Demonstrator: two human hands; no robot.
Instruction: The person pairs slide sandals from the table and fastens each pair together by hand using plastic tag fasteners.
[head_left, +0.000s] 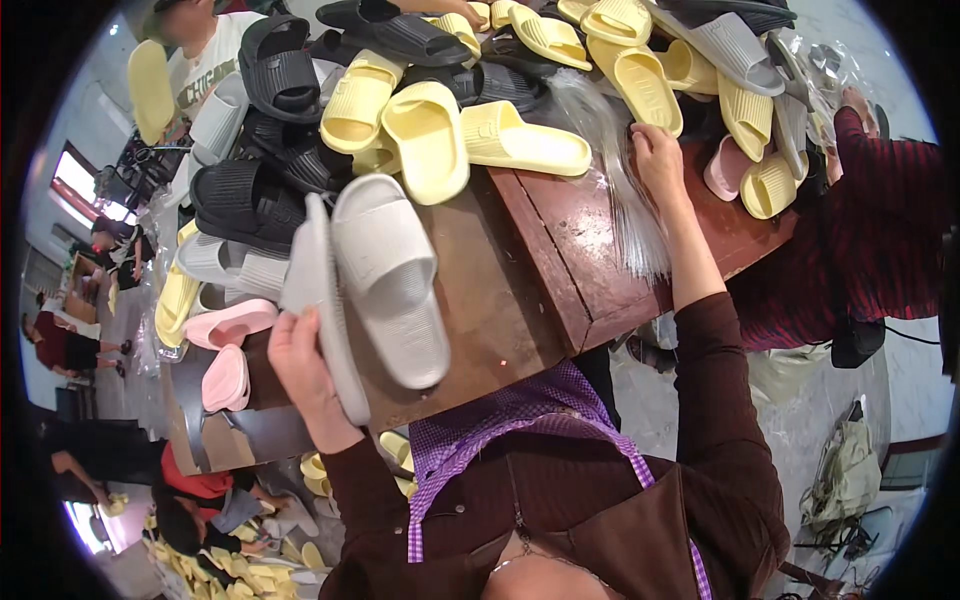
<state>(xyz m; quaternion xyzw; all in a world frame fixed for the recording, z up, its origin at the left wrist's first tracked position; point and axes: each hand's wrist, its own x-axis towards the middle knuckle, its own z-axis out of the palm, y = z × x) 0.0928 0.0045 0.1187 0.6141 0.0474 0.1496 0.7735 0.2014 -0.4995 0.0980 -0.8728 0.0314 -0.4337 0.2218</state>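
My left hand point(302, 365) grips a grey slide slipper point(322, 310) by its side, standing it on edge near the table's front. Right beside it lies a second grey slide point(392, 280), its ribbed strap facing up. My right arm reaches across the table. The fingers of my right hand point(660, 165) are pinched together at the right edge of a stack of clear plastic bags point(618, 190), close to the heel of a yellow slide point(648, 92). Whatever those fingertips hold is too small to make out.
Yellow, black and grey slides, among them a black slide point(280, 70), are heaped along the far side of the brown table point(480, 290). Two pink slides point(228, 378) lie at the left edge. A person in a striped sleeve point(880, 200) works at the right; others are around the room.
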